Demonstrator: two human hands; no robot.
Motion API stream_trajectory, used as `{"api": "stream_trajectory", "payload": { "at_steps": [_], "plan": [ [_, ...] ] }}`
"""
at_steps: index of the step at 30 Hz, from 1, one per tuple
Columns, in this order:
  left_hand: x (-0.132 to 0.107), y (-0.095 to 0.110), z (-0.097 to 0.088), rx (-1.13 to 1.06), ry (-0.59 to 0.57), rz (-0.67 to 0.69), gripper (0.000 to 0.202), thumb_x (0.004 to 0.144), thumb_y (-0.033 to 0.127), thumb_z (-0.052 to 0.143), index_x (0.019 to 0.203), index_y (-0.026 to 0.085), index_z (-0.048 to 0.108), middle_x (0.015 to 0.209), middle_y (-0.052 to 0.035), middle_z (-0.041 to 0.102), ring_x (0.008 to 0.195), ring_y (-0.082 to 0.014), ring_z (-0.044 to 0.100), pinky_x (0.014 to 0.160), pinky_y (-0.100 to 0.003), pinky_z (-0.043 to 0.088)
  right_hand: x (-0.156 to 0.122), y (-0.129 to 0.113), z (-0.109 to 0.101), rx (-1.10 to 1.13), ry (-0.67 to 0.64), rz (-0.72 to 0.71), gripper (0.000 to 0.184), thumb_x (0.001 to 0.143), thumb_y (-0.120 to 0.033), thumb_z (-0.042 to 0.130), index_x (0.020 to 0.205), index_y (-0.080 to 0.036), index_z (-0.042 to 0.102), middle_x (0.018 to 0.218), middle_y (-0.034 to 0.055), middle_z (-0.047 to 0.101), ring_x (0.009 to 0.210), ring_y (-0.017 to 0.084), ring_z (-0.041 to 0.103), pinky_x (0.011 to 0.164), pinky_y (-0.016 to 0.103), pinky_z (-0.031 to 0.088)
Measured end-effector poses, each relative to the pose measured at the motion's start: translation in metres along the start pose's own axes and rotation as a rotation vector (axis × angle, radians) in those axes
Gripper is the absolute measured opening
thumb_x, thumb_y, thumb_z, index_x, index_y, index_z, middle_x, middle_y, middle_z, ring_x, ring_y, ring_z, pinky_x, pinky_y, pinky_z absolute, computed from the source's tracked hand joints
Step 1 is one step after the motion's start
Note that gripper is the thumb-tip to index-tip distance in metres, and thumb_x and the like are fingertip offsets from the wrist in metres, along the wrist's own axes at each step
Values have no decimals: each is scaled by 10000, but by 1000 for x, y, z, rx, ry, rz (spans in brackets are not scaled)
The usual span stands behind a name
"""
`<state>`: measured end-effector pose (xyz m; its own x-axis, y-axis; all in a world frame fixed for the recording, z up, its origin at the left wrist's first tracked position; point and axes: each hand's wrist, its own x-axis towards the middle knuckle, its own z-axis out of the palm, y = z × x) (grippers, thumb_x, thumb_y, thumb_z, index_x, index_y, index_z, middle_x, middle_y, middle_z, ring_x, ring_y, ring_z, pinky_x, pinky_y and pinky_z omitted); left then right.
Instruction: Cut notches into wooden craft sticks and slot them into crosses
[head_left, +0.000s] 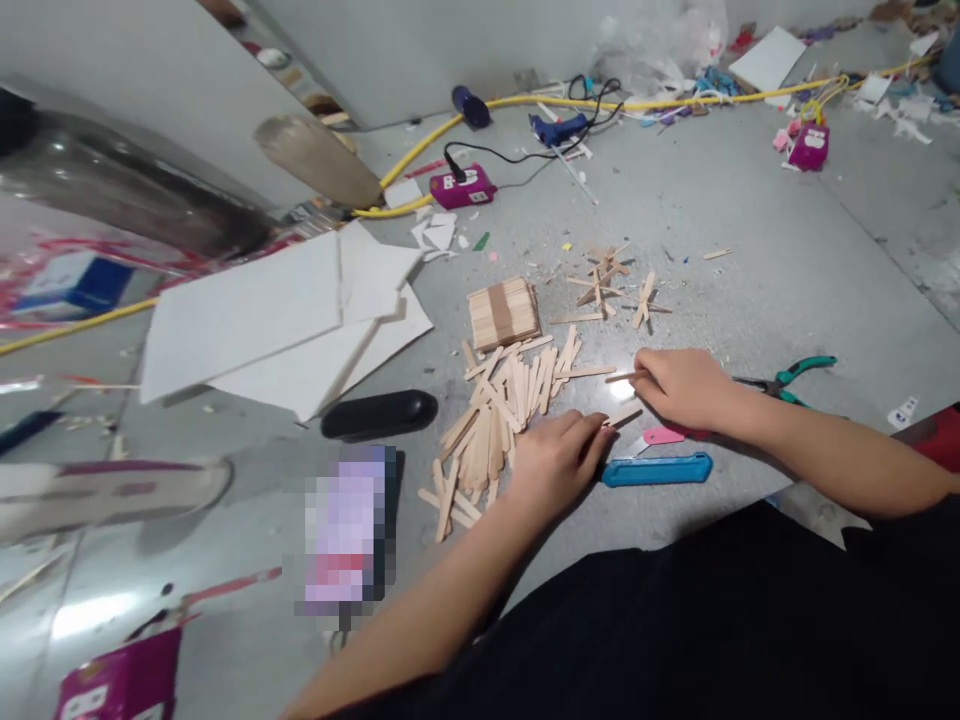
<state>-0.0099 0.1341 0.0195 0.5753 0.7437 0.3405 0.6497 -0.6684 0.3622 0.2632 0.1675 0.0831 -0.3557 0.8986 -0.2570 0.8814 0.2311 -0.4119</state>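
My left hand (pixel 556 455) rests on the floor at the right edge of a loose pile of wooden craft sticks (pixel 499 410), fingers curled and pinching one end of a stick (pixel 624 415). My right hand (pixel 681 385) is closed on another thin stick (pixel 621 377) that points left toward the pile. A blue utility knife (pixel 656 469) lies just in front of both hands, with a pink piece (pixel 664 435) beside it. A neat stack of sticks (pixel 504 312) stands behind the pile. Small glued stick crosses (pixel 611 285) lie farther back.
Green-handled pliers (pixel 787 378) lie right of my right hand. White boards (pixel 277 315) are at left, a black oblong case (pixel 379 414) below them. A blue glue gun (pixel 559 127), magenta power strip (pixel 461 187) and yellow cable (pixel 600 103) sit at the back.
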Motion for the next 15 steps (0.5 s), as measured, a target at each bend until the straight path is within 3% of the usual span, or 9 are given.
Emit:
{"api": "stream_trajectory", "payload": {
  "at_steps": [3,6,10,15],
  "plan": [
    [0,-1,0,58,-23,-68,275,1191,442,673,1191,221,836,961,-57,845,814,-210,803,708,-325,578,3,4,-10,-82,-14,63,345,1243,-372,446,1345,-181,713,1332,187,843,1088,320,795,744,393,354],
    [-1,-2,-3,121,78,-78,287,1184,456,678,1268,211,801,1075,-99,852,926,-253,827,771,-357,634,2,5,-14,-148,-45,72,354,1242,-348,448,1401,-170,709,1392,204,806,1117,345,808,741,405,397],
    [-2,0,-10,51,235,79,260,1172,346,672,1372,198,748,1138,-127,828,985,-268,801,858,-413,685,-1,2,-12,-194,-74,54,330,1239,-359,491,1391,-186,727,1374,184,801,1103,340,818,730,408,435],
    [-2,8,-18,-74,257,259,272,1155,271,652,1407,190,716,1175,-140,823,994,-261,793,843,-432,702,5,8,-4,-189,-30,56,355,1235,-415,518,1371,-180,746,1361,165,811,1104,339,811,744,404,438]
  ]
}}
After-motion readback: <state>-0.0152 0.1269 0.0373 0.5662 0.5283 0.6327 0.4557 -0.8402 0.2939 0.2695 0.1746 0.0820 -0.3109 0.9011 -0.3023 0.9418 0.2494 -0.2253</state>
